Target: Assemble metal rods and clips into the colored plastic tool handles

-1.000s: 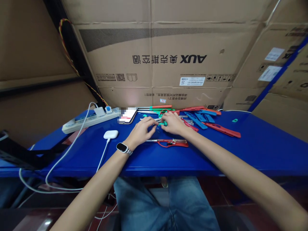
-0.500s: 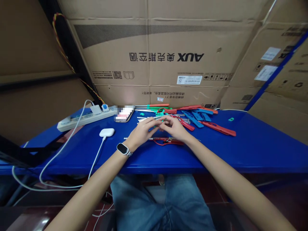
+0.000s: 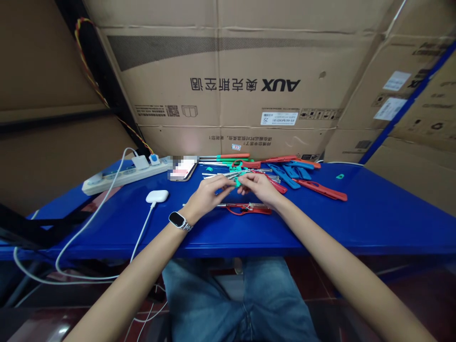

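Though held, green piece (image 3: 237,183) half-hidden

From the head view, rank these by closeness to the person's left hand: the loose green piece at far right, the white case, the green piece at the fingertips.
Nearest to the left hand first:
1. Green piece at the fingertips, between both hands.
2. White case, to its left.
3. Loose green piece, far right.

I see soft, fairly even light on the cardboard (image 3: 249,59), gloom beneath the surface (image 3: 327,223), and wide-angle stretching toward the edges.
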Demonstrator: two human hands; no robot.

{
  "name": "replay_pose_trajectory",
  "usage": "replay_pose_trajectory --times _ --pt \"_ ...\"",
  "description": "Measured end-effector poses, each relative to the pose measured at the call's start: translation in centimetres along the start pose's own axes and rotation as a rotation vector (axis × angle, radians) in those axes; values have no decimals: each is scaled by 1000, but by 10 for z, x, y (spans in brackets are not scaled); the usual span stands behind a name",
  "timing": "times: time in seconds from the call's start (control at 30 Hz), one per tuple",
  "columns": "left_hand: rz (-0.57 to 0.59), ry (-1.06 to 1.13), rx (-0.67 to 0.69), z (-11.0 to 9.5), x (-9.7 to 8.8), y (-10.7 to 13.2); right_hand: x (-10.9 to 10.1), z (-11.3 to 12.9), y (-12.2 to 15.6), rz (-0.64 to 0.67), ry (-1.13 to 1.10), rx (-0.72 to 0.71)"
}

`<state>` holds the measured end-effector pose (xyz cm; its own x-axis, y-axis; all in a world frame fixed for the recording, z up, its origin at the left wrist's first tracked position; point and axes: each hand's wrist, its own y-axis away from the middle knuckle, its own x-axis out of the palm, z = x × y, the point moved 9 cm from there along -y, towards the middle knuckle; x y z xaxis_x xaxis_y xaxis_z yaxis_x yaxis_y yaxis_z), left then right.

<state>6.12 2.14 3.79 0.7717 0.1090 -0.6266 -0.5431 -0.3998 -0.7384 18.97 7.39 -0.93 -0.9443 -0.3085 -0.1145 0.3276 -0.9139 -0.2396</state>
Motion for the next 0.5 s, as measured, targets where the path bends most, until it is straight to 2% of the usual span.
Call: replay_pose_trajectory --times 0.17,0.37,0.43,0.5 --pt "-77 -8 -45 4 -5 0 2 2 -1 19 -38 -39" --pt "-123 144 -222 20 -7 1 5 9 3 65 -29 -110" --pt "-126 153 -233 21 -8 1 4 10 5 43 -1 -123" --pt "-121 110 -187 17 -9 1 3 11 6 19 43 -121"
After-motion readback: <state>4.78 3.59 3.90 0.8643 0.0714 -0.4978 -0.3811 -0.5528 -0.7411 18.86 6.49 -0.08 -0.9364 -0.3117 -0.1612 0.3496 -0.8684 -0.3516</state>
